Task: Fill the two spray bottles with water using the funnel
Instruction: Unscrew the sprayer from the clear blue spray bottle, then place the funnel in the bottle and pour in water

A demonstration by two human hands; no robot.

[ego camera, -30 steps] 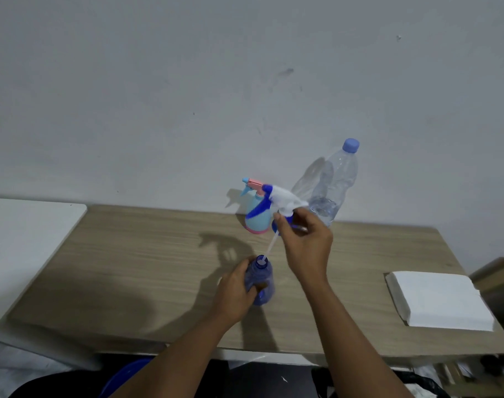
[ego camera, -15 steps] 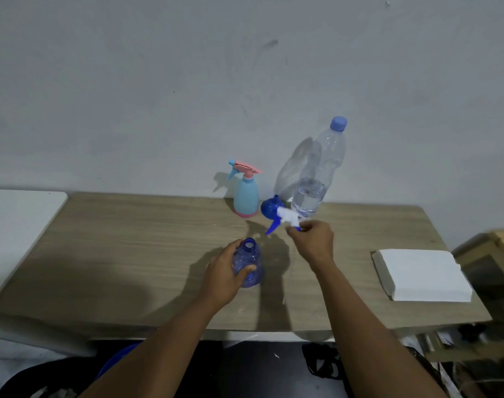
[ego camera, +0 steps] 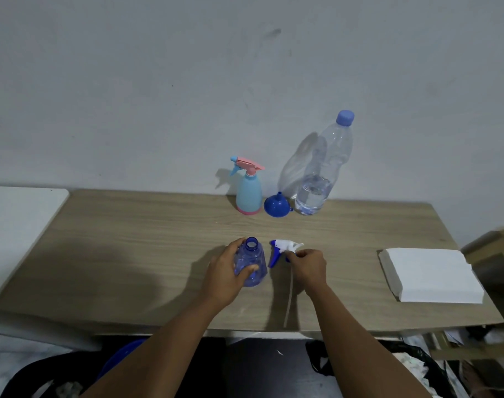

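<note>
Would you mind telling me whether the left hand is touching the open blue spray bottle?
Touching: the head view shows the left hand wrapped round the blue spray bottle.

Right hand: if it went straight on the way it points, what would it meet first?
Probably the blue funnel, past the spray head that the right hand grips; depth is unclear.

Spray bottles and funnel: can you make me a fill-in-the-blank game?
The left hand grips the clear blue plastic spray bottle, the right hand a white-and-blue trigger sprayer, both on the wooden ____.
The light-blue plastic spray bottle has a ____ top.
Between it and the tall clear water bottle sits a blue ____.
Missing words: table, pink, funnel.
</note>
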